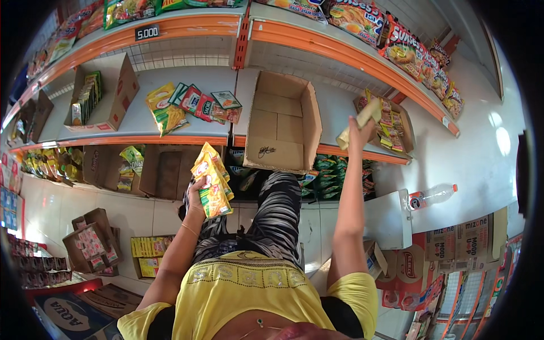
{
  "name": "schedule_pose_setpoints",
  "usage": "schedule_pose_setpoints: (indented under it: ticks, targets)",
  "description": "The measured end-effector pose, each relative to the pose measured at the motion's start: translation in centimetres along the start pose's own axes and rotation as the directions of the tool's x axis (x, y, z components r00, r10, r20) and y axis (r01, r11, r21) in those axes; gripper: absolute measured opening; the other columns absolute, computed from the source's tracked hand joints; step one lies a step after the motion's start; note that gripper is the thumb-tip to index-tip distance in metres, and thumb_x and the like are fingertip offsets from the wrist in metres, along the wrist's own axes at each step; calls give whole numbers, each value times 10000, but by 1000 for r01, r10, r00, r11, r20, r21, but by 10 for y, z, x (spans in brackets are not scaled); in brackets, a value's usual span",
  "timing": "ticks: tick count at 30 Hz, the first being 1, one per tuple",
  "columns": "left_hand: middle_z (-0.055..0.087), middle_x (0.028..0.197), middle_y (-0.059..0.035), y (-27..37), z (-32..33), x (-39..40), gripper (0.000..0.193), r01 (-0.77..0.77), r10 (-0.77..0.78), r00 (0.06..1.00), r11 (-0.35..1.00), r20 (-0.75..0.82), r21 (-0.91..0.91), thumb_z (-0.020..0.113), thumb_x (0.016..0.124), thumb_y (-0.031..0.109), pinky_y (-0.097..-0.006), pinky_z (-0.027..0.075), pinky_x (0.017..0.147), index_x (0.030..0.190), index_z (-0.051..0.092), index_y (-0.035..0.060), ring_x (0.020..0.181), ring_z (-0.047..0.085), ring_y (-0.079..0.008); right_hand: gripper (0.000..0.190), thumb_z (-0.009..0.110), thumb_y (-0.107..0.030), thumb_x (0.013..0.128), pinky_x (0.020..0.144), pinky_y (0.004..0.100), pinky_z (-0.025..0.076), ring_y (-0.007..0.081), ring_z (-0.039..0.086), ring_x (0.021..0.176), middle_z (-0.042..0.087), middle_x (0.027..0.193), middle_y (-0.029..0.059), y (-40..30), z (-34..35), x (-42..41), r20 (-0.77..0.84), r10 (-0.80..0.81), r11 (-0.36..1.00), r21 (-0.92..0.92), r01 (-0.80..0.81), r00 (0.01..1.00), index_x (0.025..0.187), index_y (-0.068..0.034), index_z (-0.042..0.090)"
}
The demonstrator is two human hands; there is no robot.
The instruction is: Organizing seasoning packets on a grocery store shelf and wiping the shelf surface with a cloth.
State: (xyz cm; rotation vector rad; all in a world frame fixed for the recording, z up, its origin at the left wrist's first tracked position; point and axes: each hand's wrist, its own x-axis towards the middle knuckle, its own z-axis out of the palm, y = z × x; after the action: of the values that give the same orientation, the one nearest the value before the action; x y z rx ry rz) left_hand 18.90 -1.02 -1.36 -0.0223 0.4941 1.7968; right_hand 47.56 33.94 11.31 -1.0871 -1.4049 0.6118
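Note:
My left hand [196,193] grips several yellow seasoning-flour packets [216,187] in front of the lower shelf. A pale yellow rolled cloth or wrapper [369,114] is in my right hand [360,132]; its exact kind is unclear. That hand is raised over the middle shelf [333,110], beside a small carton [409,136] of yellow sachets [391,127]. Between my hands, an open cardboard box [290,127] juts over the shelf's front edge, above my knee. Left of the box, loose seasoning packets [199,104] lie overlapping, along with a larger yellow packet [163,108].
Orange shelf beams [348,46] run above and below the middle shelf. Noodle packs [401,46] line the upper shelf. A plastic bottle [433,196] lies on the white surface at right. Cartons of goods [87,242] stand on the floor at left, stacked cartons [461,240] at right.

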Motion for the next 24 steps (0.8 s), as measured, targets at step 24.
schedule_pose_setpoints:
  ticks: [24]
  targets:
    - [544,1128,-132,-21,58,-61,444,-287,318,947,893,-35,345,428,925,370,-367,505,813,1209,411,29,974,583,-230,657,663,-48,782,849,269,442,153,535,1000,551,1079,109,-101,38,-319,861,101,676,308,-670,498,1297,-10,258]
